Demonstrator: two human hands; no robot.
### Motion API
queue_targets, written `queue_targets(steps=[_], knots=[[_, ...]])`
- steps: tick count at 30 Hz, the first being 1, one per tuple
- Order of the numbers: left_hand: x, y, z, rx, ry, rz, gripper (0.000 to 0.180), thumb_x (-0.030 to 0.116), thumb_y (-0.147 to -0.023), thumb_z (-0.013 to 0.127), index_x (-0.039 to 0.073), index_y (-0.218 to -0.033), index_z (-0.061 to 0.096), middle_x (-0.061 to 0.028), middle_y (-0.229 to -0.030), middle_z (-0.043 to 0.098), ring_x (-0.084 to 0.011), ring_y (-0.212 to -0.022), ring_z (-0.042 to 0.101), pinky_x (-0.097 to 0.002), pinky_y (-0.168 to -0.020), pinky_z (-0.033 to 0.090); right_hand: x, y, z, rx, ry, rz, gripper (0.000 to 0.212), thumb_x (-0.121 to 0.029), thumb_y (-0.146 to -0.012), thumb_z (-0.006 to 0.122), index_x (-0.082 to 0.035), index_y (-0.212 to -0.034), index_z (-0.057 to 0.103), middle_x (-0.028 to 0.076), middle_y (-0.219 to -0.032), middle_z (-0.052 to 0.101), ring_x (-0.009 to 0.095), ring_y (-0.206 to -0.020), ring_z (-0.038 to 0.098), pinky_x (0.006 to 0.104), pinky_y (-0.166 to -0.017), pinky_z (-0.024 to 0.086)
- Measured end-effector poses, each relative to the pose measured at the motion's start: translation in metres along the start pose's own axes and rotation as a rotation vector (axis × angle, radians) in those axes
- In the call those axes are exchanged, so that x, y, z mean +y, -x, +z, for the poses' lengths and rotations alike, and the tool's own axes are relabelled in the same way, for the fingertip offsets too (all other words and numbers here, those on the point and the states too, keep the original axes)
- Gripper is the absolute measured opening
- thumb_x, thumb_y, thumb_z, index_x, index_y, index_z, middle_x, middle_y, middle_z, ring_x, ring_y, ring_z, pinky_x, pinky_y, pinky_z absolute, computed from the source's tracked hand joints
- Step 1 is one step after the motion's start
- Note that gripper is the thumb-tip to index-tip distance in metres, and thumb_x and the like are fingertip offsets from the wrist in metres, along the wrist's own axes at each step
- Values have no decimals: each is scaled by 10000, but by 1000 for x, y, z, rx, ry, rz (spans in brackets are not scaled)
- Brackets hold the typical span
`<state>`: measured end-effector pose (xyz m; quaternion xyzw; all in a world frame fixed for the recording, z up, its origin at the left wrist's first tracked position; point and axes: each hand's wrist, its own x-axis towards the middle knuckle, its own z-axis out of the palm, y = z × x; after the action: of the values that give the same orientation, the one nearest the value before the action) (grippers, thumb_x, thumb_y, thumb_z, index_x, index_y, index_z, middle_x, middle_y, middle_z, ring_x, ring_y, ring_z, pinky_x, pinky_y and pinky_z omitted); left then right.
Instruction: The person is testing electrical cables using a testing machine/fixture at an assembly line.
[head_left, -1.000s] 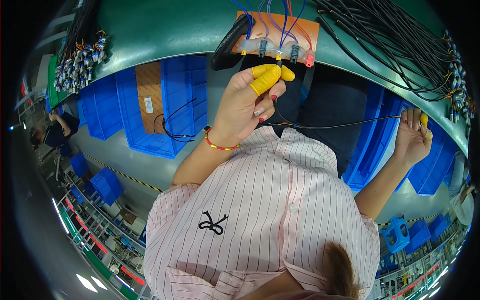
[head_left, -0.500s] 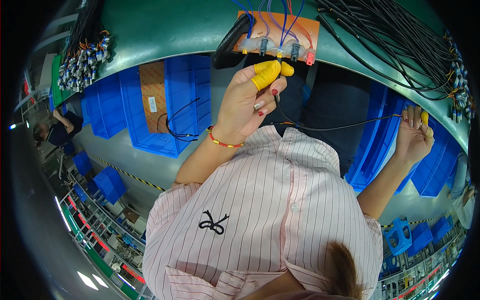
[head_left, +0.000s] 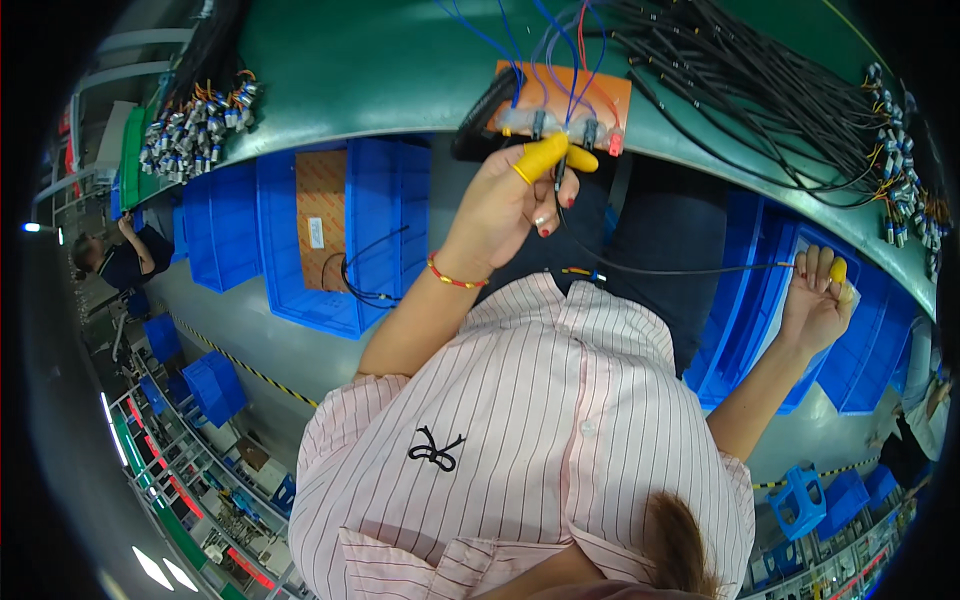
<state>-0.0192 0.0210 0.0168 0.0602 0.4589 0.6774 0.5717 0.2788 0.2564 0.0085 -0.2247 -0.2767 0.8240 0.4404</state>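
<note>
My left hand (head_left: 520,195), with yellow finger cots on thumb and index finger, pinches one end of a thin black cable (head_left: 665,270) at the front edge of an orange board (head_left: 565,90). The cots hide most of that end, so whether it is plugged in cannot be told. Black connectors, a red connector (head_left: 616,142) and whitish glue line the board's edge, with blue, purple and red wires running from it. Off to the right, my right hand (head_left: 818,305) has closed fingers round the cable's other end, with one yellow cot showing.
Black cables (head_left: 740,90) with metal-tipped ends lie on the green table (head_left: 350,70) at right; another bundle of ends (head_left: 200,130) is at left. A black object (head_left: 485,115) sits beside the board. Blue bins (head_left: 375,240) stand below the table edge. Other people are in the background.
The whole view has shifted slightly. My left hand stays at the board's edge, its cots now covering the cable end that showed before. My right hand still holds the other end.
</note>
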Motion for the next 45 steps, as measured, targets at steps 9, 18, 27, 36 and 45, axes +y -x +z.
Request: queue_targets(steps=[9, 18, 27, 36, 45], knots=[[-20, 10, 8, 50, -86, 124, 279, 226, -999, 470, 12, -882, 605, -11, -559, 504, -30, -398, 366, -172, -372, 279, 0, -2, 12, -108, -26, -59, 203, -153, -777, 526, -99, -684, 355, 27, -666, 303, 145, -664, 280, 296, -654, 260], [-1, 33, 30, -148, -328, 187, 316, 203, -1013, 431, -53, -1095, 596, -81, -674, 595, -63, -468, 486, -162, -454, 396, -33, -13, 18, -128, 60, -165, 168, -118, -740, 528, -70, -718, 368, 36, -683, 318, 151, -683, 293, 304, -668, 275], [35, -39, 100, -316, -436, 555, 506, 96, -952, 538, -1, -1407, 338, -111, -1316, 470, -166, -1097, 561, -296, -930, 461, -128, -87, -24, -239, -15, -330, 168, -58, -680, 530, 29, -814, 477, 55, -716, 309, 174, -707, 294, 320, -715, 272], [-65, 16, 4, -358, -1652, 318, 277, 190, -836, 651, 16, -1051, 664, -99, -940, 604, -257, -918, 531, -355, -849, 426, -120, -141, -36, -56, 145, -399, 284, -98, -734, 504, 94, -940, 543, 73, -744, 380, 181, -721, 335, 328, -757, 298], [-102, 10, -16, -434, -1993, 499, 205, 177, -765, 656, 35, -910, 683, -57, -920, 596, -193, -912, 514, -313, -776, 375, -110, -192, -41, -44, 446, -425, 354, -116, -840, 422, 117, -1066, 563, 91, -774, 464, 182, -758, 421, 328, -768, 365]])
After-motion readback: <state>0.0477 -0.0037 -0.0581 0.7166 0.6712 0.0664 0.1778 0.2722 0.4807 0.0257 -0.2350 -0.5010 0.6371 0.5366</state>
